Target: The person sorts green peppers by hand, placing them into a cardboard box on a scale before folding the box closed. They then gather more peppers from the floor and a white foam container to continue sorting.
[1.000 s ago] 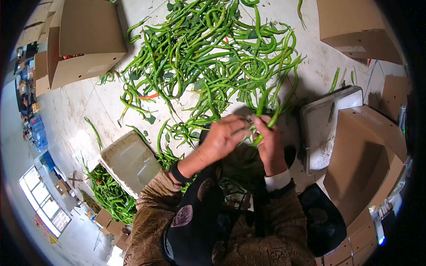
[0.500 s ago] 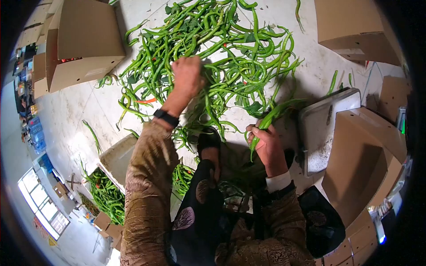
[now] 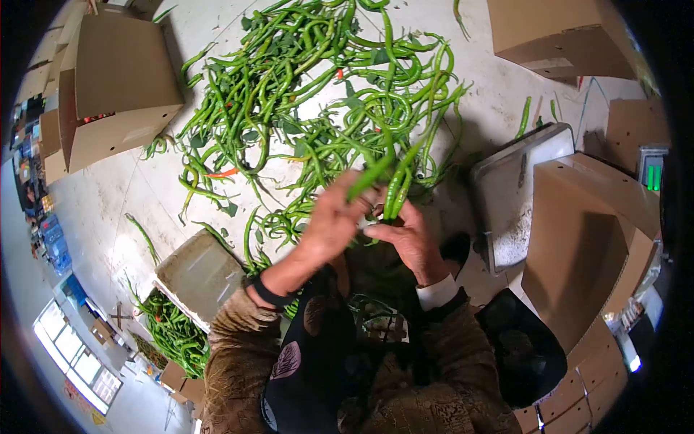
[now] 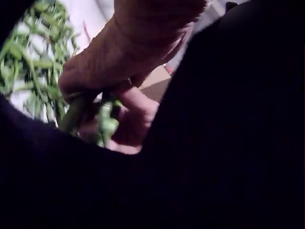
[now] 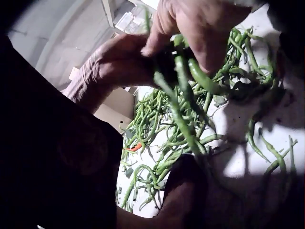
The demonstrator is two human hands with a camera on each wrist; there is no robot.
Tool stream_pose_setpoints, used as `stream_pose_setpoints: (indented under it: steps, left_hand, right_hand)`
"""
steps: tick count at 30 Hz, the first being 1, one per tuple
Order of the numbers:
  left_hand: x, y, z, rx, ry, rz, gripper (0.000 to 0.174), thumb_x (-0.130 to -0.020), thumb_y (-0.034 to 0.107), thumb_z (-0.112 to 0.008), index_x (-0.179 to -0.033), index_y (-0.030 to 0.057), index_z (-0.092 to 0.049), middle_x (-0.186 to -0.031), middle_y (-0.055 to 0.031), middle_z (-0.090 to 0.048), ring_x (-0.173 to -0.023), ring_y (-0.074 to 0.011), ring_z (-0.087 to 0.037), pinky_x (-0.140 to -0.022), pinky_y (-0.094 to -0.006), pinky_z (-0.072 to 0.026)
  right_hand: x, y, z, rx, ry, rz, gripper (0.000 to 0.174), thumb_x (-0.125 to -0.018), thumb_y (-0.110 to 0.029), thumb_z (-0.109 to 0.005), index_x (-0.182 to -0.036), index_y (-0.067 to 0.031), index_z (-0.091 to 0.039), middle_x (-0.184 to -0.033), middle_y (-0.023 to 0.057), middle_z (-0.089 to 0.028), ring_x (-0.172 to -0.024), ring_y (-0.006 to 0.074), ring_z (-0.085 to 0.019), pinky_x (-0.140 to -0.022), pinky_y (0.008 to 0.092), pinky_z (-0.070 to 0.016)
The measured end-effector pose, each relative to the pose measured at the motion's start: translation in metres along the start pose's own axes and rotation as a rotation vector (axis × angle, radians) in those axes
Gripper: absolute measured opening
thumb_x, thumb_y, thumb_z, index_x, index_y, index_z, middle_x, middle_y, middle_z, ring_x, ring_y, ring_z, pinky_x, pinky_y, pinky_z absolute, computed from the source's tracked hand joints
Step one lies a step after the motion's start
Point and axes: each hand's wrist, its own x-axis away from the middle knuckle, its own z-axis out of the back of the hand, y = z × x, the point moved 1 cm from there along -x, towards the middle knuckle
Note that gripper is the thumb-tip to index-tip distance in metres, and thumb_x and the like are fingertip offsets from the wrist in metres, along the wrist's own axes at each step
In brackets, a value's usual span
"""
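Note:
Both hands meet over the near edge of a pile of long green chili peppers [image 3: 289,87] on the floor. My right hand [image 3: 413,244] pinches a small bunch of green chili peppers [image 3: 396,194] near their stem ends. Blurred beside it, my left hand [image 3: 329,224] grips a green chili pepper [image 3: 372,177] that points up and away. In the right wrist view, peppers [image 5: 176,112] hang from between the right hand [image 5: 202,28] and the left hand [image 5: 124,59]. The left wrist view shows the left hand [image 4: 109,57] over the right hand's fingers [image 4: 136,107], partly hidden by dark cloth.
A foam box lid [image 3: 199,275] leans by a container full of green peppers [image 3: 173,333] at the left. Cardboard boxes [image 3: 130,69] stand at the far left, far right [image 3: 564,36] and near right [image 3: 578,253]. A dirty white tray [image 3: 517,210] lies to the right.
My left hand reached out to the pile half a second ago and has come back beside the right hand with a pepper. The right hand has stayed near the same place, holding peppers.

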Motion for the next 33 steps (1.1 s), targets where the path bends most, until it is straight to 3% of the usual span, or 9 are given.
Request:
stream_pose_setpoints:
  steps: [5, 7, 9, 11, 17, 23, 25, 27, 33]
  left_hand:
    - [-0.016, -0.026, -0.057, 0.456, -0.330, 0.186, 0.044, -0.097, 0.019, -0.057, -0.137, 0.0013, -0.047, -0.132, -0.0088, -0.052, -0.121, -0.0155, -0.046, -0.103, -0.0320, -0.0382]
    - [-0.047, -0.040, -0.048, 0.175, -0.384, -0.030, 0.038, -0.095, 0.015, -0.059, -0.130, 0.0023, -0.053, -0.130, -0.0110, -0.055, -0.121, -0.0207, -0.049, -0.100, -0.0348, -0.0407]
    - [-0.085, -0.034, -0.038, -0.422, 0.201, -0.545, 0.030, -0.086, 0.010, -0.064, -0.115, 0.0022, -0.061, -0.115, -0.0158, -0.060, -0.108, -0.0310, -0.055, -0.090, -0.0385, -0.0461]
    - [-0.118, -0.028, -0.038, -0.809, 0.281, -0.635, 0.028, -0.075, 0.006, -0.066, -0.103, 0.0027, -0.064, -0.096, -0.0188, -0.059, -0.092, -0.0377, -0.054, -0.077, -0.0428, -0.0466]
    - [-0.089, -0.023, -0.033, -0.517, 0.432, -0.743, 0.022, -0.070, 0.001, -0.066, -0.092, 0.0052, -0.066, -0.094, -0.0130, -0.060, -0.086, -0.0340, -0.054, -0.074, -0.0404, -0.0454]
    - [-0.037, -0.024, -0.055, -0.830, -0.360, -0.754, 0.023, -0.073, 0.005, -0.065, -0.096, 0.0044, -0.068, -0.093, -0.0138, -0.059, -0.088, -0.0310, -0.057, -0.082, -0.0364, -0.0495]
    - [-0.076, -0.016, -0.047, -0.354, -0.339, -0.327, 0.020, -0.079, 0.006, -0.066, -0.098, 0.0032, -0.067, -0.097, -0.0154, -0.059, -0.091, -0.0340, -0.056, -0.083, -0.0388, -0.0490]
    - [-0.130, -0.004, -0.046, -0.541, 0.159, -0.505, 0.023, -0.082, 0.010, -0.068, -0.103, 0.0033, -0.064, -0.097, -0.0169, -0.059, -0.092, -0.0363, -0.056, -0.083, -0.0412, -0.0483]
    - [-0.177, -0.027, -0.059, -0.771, 0.462, -0.804, 0.021, -0.075, 0.009, -0.072, -0.091, 0.0022, -0.060, -0.082, -0.0162, -0.059, -0.072, -0.0322, -0.058, -0.067, -0.0437, -0.0467]
  right_hand:
    - [-0.003, 0.012, 0.028, 0.182, 0.207, 0.304, 0.035, -0.085, -0.011, -0.071, -0.116, -0.0019, -0.058, -0.107, 0.0045, -0.063, -0.095, 0.0142, -0.059, -0.082, 0.0303, -0.0490]
    - [0.006, -0.004, 0.029, 0.050, 0.351, -0.010, 0.030, -0.082, -0.013, -0.072, -0.109, -0.0022, -0.063, -0.096, 0.0042, -0.065, -0.090, 0.0143, -0.060, -0.077, 0.0290, -0.0483]
    - [0.009, -0.003, 0.039, 0.036, 0.335, -0.134, 0.026, -0.080, -0.015, -0.071, -0.103, -0.0028, -0.065, -0.088, 0.0041, -0.065, -0.084, 0.0153, -0.059, -0.074, 0.0289, -0.0470]
    - [0.006, -0.001, 0.047, -0.192, 0.274, -0.035, 0.029, -0.079, -0.016, -0.071, -0.104, -0.0037, -0.065, -0.092, 0.0045, -0.065, -0.083, 0.0161, -0.058, -0.076, 0.0297, -0.0459]
    - [0.012, -0.026, 0.060, -0.461, 0.315, -0.072, 0.027, -0.088, -0.009, -0.055, -0.112, 0.0033, -0.057, -0.121, 0.0149, -0.062, -0.106, 0.0193, -0.060, -0.091, 0.0363, -0.0470]
    - [0.001, 0.003, 0.076, -0.197, 0.313, 0.035, 0.046, -0.077, -0.011, -0.074, -0.121, -0.0021, -0.060, -0.110, 0.0076, -0.066, -0.098, 0.0186, -0.061, -0.087, 0.0321, -0.0467]
    - [0.000, 0.000, 0.080, -0.250, 0.321, 0.018, 0.049, -0.074, -0.006, -0.075, -0.121, -0.0015, -0.059, -0.110, 0.0067, -0.066, -0.095, 0.0192, -0.062, -0.085, 0.0312, -0.0465]
    - [0.006, -0.012, 0.079, -0.070, 0.348, 0.102, 0.046, -0.075, -0.004, -0.073, -0.119, -0.0012, -0.058, -0.108, 0.0066, -0.065, -0.095, 0.0193, -0.062, -0.086, 0.0324, -0.0471]
    - [0.017, -0.035, 0.074, -0.194, 0.414, 0.214, 0.045, -0.073, 0.000, -0.063, -0.117, -0.0002, -0.056, -0.094, 0.0070, -0.061, -0.091, 0.0232, -0.064, -0.088, 0.0374, -0.0496]
